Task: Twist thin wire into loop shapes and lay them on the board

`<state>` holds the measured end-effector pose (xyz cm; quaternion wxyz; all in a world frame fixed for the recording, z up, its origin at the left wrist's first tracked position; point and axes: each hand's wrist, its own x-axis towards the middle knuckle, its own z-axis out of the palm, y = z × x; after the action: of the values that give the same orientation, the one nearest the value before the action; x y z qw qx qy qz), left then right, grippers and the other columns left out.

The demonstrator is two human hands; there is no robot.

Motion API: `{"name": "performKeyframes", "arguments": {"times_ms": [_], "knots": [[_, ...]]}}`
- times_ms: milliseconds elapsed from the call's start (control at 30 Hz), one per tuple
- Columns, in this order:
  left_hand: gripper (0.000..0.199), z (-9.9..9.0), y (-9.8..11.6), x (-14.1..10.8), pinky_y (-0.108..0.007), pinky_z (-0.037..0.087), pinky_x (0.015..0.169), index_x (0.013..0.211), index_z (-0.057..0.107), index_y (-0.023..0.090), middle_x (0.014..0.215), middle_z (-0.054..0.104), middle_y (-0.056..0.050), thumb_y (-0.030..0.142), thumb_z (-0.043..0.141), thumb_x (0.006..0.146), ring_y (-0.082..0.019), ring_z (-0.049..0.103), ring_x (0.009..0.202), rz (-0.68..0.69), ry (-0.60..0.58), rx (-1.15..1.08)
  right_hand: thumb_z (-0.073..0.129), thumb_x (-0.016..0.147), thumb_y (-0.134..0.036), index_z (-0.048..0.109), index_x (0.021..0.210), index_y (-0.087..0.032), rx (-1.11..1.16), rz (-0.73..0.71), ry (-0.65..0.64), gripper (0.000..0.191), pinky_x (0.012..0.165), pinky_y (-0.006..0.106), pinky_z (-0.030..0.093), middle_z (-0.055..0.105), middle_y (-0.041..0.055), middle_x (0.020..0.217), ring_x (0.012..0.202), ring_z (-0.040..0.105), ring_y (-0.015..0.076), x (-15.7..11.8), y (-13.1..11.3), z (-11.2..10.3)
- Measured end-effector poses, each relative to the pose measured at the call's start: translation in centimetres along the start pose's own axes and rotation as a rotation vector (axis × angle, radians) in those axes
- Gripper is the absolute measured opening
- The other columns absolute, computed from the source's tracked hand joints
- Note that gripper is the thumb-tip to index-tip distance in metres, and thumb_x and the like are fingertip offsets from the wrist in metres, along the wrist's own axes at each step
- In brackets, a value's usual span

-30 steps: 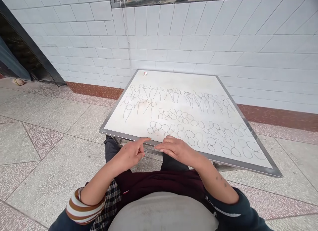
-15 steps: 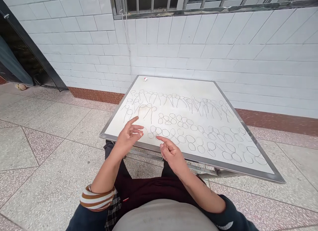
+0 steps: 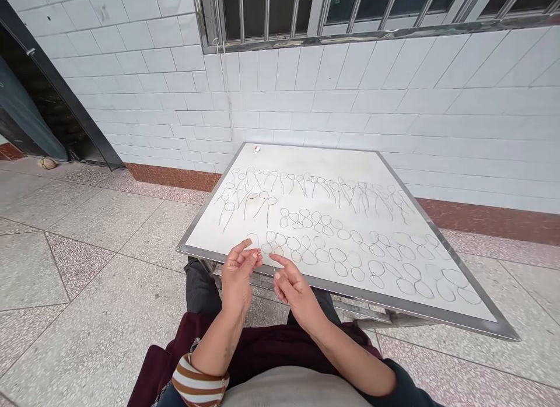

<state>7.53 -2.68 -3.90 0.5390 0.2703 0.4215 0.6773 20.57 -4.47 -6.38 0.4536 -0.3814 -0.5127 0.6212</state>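
Over the near edge of a white board with a grey rim (image 3: 341, 286), my left hand (image 3: 238, 273) pinches a thin wire, which curves up by its fingertips. Just to its right, my right hand (image 3: 295, 287) is closed on another thin strand, its index finger stretched toward the left hand. The two hands are a small gap apart. Several thin wire rings (image 3: 338, 254) lie in rows on the near half of the board. Behind them are several wire loops with long tails (image 3: 272, 202).
A small red and white object (image 3: 257, 150) lies at the board's far left corner. Behind the board stands a white tiled wall (image 3: 280, 115) with a barred window. My legs are below the near edge. A dark doorway is at the far left.
My left hand has turned more upright and its fingers have closed together. My right hand has shifted slightly left and down. The camera view has tilted a little upward.
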Motion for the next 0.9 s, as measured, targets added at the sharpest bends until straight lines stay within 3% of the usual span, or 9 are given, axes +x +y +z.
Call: {"name": "performKeyframes", "arguments": {"times_ms": [233,433,600,767,900], "knots": [[0.034,0.0,0.0,-0.4,-0.029,0.048,0.081,0.109,0.062,0.018,0.078,0.063,0.000,0.024,0.069,0.077,-0.014,0.062,0.087,0.044,0.003,0.017,0.045,0.092,-0.039,0.034,0.134,-0.026,-0.096,-0.050,-0.057,0.045,0.052,0.023,0.039,0.051,-0.0040,0.070,0.057,0.045,0.0108,-0.2,0.9,0.5],[0.036,-0.2,0.3,-0.9,-0.028,0.048,0.076,0.112,0.061,0.019,0.071,0.059,0.003,0.025,0.067,0.077,-0.012,0.062,0.072,0.074,-0.021,0.163,0.045,0.093,-0.034,0.041,0.131,-0.025,-0.194,-0.153,-0.024,0.040,0.058,0.024,0.043,0.051,-0.0034,0.070,0.061,0.048,0.0116,0.4,1.0,0.8],[0.037,-0.2,0.8,-1.1,-0.025,0.047,0.074,0.115,0.060,0.020,0.069,0.055,0.005,0.025,0.066,0.078,-0.010,0.058,0.067,0.098,-0.058,0.161,0.043,0.094,-0.030,0.043,0.133,-0.025,-0.372,-0.263,0.009,0.039,0.060,0.025,0.044,0.052,-0.0023,0.071,0.061,0.048,0.0120,0.5,1.6,0.4],[0.042,-0.6,1.8,-1.2,-0.025,0.046,0.070,0.118,0.059,0.018,0.066,0.056,0.004,0.023,0.066,0.077,-0.009,0.054,0.061,0.105,-0.110,0.233,0.037,0.096,-0.024,0.049,0.132,-0.028,-0.704,-0.518,-0.066,0.039,0.067,0.029,0.047,0.057,0.0032,0.082,0.070,0.052,0.0150,0.5,1.4,-1.3],[0.045,-1.0,2.6,-1.4,-0.025,0.047,0.067,0.118,0.060,0.017,0.066,0.058,0.003,0.024,0.068,0.074,-0.011,0.054,0.061,0.068,-0.117,0.290,0.037,0.096,-0.021,0.053,0.131,-0.028,-0.878,-0.629,-0.048,0.039,0.059,0.026,0.044,0.050,0.0011,0.071,0.064,0.049,0.0140,0.2,1.4,-2.2]]}}
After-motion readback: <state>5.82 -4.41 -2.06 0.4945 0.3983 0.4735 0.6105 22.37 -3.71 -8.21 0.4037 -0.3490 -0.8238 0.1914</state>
